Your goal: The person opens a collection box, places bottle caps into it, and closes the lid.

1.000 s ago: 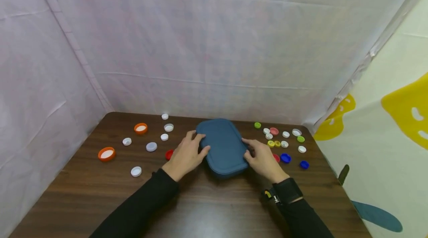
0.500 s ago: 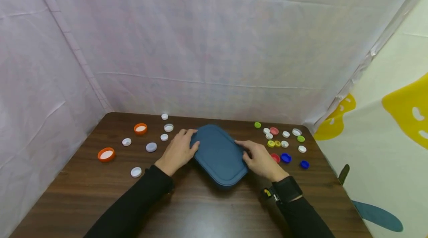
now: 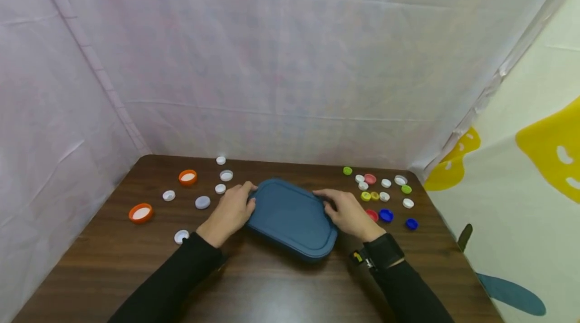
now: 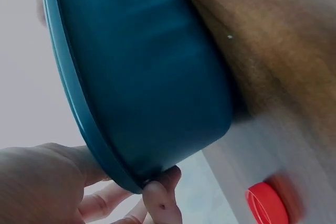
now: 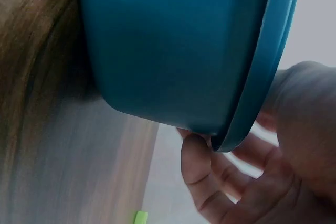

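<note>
A dark blue lidded box sits at a slant in the middle of the brown table. My left hand grips its left end, thumb on the lid and fingertips curled under the lid's rim in the left wrist view. At the right far side, my right hand holds the rim the same way, with fingers bent beneath it. The lid is on, so the inside is hidden. Whether the base touches the table everywhere, I cannot tell.
Several bottle caps lie left, including orange ones and white ones. A red cap lies near my left hand. More caps are on the right, such as blue ones and green ones. White cloth hangs behind the table.
Both hands have turned the box counterclockwise seen from above, its far end swinging left and its near end coming towards me. My left hand has moved left with it.
</note>
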`<state>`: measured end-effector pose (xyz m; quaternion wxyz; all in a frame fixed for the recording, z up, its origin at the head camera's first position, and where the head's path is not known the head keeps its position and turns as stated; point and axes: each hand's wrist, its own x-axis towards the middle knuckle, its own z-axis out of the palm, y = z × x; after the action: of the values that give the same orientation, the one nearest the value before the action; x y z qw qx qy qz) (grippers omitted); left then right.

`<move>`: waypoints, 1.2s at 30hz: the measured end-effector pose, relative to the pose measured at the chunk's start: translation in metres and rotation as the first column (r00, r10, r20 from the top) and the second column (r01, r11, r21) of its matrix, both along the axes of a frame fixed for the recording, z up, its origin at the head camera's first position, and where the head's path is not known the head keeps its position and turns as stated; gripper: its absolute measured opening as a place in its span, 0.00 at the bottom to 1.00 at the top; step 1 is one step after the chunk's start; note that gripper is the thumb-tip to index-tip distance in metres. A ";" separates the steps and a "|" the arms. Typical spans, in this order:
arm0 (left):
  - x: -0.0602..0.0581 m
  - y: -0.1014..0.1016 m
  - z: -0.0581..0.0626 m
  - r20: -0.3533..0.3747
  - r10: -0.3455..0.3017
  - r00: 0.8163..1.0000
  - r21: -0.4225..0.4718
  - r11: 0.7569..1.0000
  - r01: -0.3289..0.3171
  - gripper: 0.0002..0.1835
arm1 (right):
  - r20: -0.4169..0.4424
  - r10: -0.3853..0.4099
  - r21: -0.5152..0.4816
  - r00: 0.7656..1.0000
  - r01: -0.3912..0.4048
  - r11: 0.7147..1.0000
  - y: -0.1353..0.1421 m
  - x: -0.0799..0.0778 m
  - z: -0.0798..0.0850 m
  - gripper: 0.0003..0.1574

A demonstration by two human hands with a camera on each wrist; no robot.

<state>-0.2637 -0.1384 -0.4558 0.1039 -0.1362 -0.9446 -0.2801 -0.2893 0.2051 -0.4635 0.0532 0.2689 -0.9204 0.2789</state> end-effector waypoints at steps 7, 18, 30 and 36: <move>0.017 -0.008 0.002 0.037 0.007 0.999 0.008 1.000 -0.007 0.16 | 0.012 -0.180 -0.027 0.984 0.180 0.983 -0.003 -0.007 0.001 0.13; 0.039 -0.005 0.000 0.044 0.036 0.998 0.005 0.999 -0.036 0.16 | -0.007 -0.236 0.008 0.972 0.236 0.972 -0.009 -0.019 0.005 0.13; 0.048 0.002 0.002 0.118 0.079 0.990 0.022 0.996 -0.082 0.20 | -0.024 -0.201 0.045 0.979 0.201 0.978 -0.013 -0.030 0.012 0.14; 0.046 -0.002 0.000 0.170 0.055 0.984 0.074 0.995 -0.068 0.30 | -0.046 -0.169 0.075 0.985 0.172 0.982 -0.011 -0.029 0.013 0.16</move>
<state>-0.2174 -0.1405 -0.4553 0.0382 -0.0785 -0.9418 -0.3247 -0.3187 0.1943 -0.4510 0.0845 0.1966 -0.9490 0.2315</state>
